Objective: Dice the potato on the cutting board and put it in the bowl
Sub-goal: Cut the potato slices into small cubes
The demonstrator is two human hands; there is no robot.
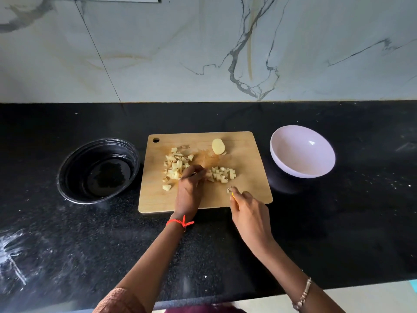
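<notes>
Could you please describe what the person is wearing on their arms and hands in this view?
The left hand is bare, with a red-orange thread knotted around the wrist and a pinkish textured sleeve near the elbow. The right hand is bare too; its forearm carries a metallic chain bracelet.

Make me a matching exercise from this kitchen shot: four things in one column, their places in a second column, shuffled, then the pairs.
Things:
1. white bowl
2. black bowl
3. potato piece
4. left hand

Places:
A. left of the board, on the counter
B. far side of the board, uncut
C. right of the board, on the counter
D. on the board between the two piles of dice

Pairs: 1-C, 2-A, 3-B, 4-D
</notes>
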